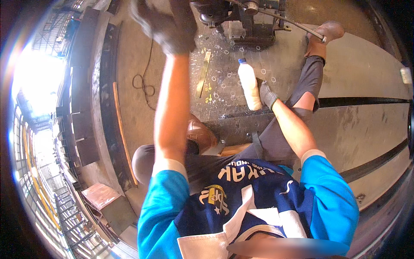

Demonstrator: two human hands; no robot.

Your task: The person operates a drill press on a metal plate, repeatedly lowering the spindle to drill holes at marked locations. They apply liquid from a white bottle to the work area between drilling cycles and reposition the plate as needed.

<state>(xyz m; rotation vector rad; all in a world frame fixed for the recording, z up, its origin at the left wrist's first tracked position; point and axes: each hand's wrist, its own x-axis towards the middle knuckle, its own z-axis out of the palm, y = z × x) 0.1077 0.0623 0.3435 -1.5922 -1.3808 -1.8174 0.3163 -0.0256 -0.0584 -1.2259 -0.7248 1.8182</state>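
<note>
Blue-capped bottle (248, 83) looks squeezable, best held mid-body; right hand (268, 93) grips its right side; left hand (171, 26) blurs, can't tell!

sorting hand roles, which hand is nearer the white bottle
Right. The right hand is against the bottle, on its right side; the left hand is apart, ahead and left of it.
</note>
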